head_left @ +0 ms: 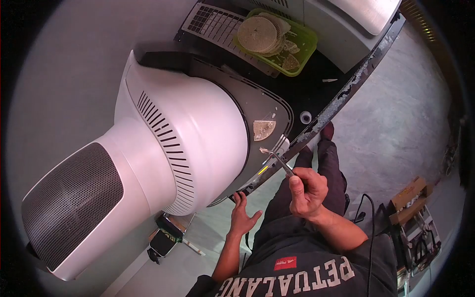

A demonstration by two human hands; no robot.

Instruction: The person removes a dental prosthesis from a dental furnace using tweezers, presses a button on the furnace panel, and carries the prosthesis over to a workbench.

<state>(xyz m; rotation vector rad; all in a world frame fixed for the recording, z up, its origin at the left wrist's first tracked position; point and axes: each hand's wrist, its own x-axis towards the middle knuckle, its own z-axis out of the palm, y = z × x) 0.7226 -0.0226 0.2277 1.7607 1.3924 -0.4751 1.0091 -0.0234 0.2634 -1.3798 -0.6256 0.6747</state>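
My right hand (308,190) grips a pair of metal tweezers (284,164), with the thumb and fingers pinched round the handle. At the tweezer tips sits a small pale piece (264,150), too small to make out. It hangs over the grey base of a large white machine (198,133). Just beyond lies a cream wedge of honeycomb plate (264,129), with tiny pale bits beside it. My left hand (242,217) touches the front edge of the black table with its fingertips, its thumb spread away and nothing held.
A green plastic basket (309,44) holds several pale round mesh discs (257,34). A grey-silver machine (341,29) stands behind it. On the black tabletop are a small white round container (306,117) and a thin white piece (329,80). A cardboard box (410,195) is at the right.
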